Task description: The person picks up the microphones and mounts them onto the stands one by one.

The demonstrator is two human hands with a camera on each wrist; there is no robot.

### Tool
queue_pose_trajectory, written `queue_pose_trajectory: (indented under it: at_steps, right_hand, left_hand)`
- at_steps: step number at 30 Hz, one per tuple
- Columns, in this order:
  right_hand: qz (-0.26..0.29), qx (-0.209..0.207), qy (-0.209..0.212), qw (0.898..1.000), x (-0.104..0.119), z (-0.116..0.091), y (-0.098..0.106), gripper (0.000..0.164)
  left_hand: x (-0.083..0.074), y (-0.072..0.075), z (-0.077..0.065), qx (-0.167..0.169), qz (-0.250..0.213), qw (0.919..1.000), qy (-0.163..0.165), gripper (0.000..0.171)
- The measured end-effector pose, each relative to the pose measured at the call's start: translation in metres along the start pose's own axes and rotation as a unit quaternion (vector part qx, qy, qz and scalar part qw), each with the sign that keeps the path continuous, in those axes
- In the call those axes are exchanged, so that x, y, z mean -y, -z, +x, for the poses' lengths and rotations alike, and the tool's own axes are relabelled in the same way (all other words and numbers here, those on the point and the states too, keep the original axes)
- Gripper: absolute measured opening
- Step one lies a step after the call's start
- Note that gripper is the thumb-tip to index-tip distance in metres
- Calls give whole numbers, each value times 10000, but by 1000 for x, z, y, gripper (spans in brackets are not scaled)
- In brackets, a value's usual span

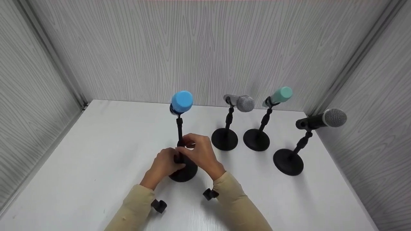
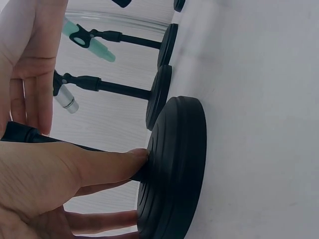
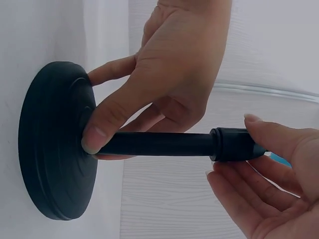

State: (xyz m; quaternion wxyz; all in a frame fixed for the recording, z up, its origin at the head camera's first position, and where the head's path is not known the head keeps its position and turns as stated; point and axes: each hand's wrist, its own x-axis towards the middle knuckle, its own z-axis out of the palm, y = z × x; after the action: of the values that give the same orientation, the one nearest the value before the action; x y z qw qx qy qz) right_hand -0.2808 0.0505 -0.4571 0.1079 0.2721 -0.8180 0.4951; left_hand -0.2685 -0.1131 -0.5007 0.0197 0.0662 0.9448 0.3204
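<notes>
A black desk microphone stand (image 1: 189,173) stands upright left of centre, with a blue-headed microphone (image 1: 182,101) in the clip at its top. My left hand (image 1: 164,164) grips the lower pole just above the round base (image 2: 185,144); its thumb lies close against the base in the left wrist view. Higher up, my right hand (image 1: 203,154) pinches the black collar (image 3: 232,144) on the pole between thumb and fingers. Between the two hands a length of bare pole (image 3: 164,144) shows in the right wrist view.
To the right stand three more microphones on black round-based stands: a silver one (image 1: 245,103), a mint green one (image 1: 284,94) and a black one with a silver grille (image 1: 334,117). Grey wood-grain panels (image 1: 205,48) enclose the white table (image 1: 80,179) at back and sides.
</notes>
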Motion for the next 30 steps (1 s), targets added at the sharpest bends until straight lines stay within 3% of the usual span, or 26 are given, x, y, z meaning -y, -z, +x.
queue_pose_trajectory:
  at_steps: [7, 22, 30]
  right_hand:
    - [-27, 26, 256, 9997, -2, -2, 0, 17]
    - [109, 114, 329, 9993, -4, 2, 1, 21]
    - [190, -64, 456, 9988, -7, -1, -3, 20]
  left_hand:
    - [0, -1, -1, 54, 21, 10000, -1, 23]
    - [-1, 2, 2, 93, 80, 9999, -12, 23]
    - [2, 0, 2, 87, 55, 9999, -24, 23]
